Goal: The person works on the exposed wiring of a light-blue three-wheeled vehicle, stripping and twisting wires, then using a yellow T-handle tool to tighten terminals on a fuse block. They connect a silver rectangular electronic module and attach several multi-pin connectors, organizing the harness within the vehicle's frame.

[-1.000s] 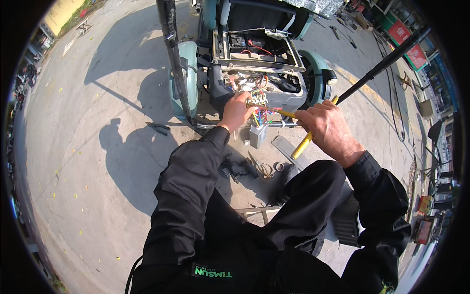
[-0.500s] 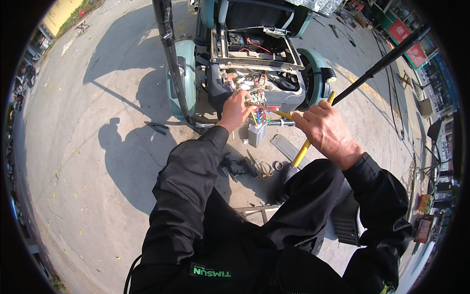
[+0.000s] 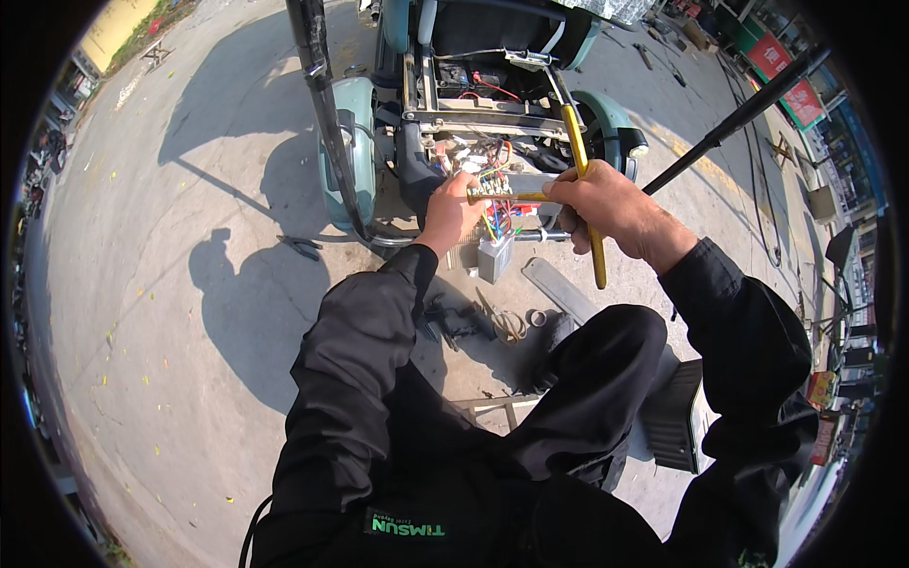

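Note:
In my right hand is a yellow T-handle wrench, my fingers closed around its crossbar. Its thin shaft runs left to a terminal block among coloured wires. My left hand is closed at the shaft's far end, at the block's left side; what its fingertips pinch is hidden. A silver box with coloured wires hangs just below the block. All this is at the open body of a teal three- or four-wheeled vehicle.
A battery bay with red cables lies open behind the wiring. Black poles rise at both sides. On the ground are pliers, a grey flat bar, a tape roll and a coil of cord.
The wrench's crossbar has turned from leaning right to nearly upright, leaning slightly left, and my right hand has rotated with it. My left hand stays at the terminal block.

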A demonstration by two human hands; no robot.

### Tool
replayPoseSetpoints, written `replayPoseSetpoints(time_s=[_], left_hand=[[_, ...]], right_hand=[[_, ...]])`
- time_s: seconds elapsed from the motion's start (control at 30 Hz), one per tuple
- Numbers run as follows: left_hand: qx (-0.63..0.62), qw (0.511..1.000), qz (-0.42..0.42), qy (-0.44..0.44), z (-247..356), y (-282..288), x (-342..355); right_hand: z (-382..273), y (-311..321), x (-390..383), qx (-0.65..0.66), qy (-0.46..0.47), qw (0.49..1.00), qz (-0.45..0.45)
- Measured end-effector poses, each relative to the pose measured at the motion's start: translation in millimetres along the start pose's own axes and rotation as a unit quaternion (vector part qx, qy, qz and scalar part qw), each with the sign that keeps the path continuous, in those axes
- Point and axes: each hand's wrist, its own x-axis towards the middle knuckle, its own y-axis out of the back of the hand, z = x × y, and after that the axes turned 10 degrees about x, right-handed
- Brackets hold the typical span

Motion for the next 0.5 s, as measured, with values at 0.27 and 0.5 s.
replayPoseSetpoints(time_s=[0.27,0.5], left_hand=[[0.1,0.951,0.172,-0.235,79,25,-33],[0.039,0.96,0.162,-0.223,95,16,-45]], right_hand=[[55,-9,-10,0.27,0.048,0.962,-0.003],[39,13,-52,-0.658,0.409,0.551,0.311]])
